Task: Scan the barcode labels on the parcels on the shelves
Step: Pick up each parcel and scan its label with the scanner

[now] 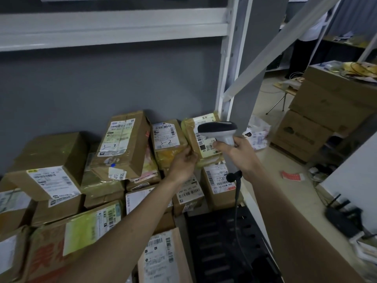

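Observation:
Several brown cardboard parcels with white barcode labels are piled on a shelf against a grey wall. My right hand (239, 154) grips the handle of a white and grey barcode scanner (219, 130), its head pointing left over a tape-wrapped parcel (195, 139) at the right end of the pile. My left hand (184, 162) pinches the lower left edge of that parcel. Its label (206, 148) is partly hidden behind the scanner. Beside it to the left stands a parcel marked "3-2" (166, 137), and further left a taller tilted box (124, 144).
White metal shelf uprights (230, 78) and a diagonal brace stand right of the pile. The scanner's black cable (236, 193) hangs down over a black slotted shelf panel (222, 242). Stacked cartons (326, 111) and a black router (344, 219) sit at right. Another shelf beam (102, 29) runs overhead.

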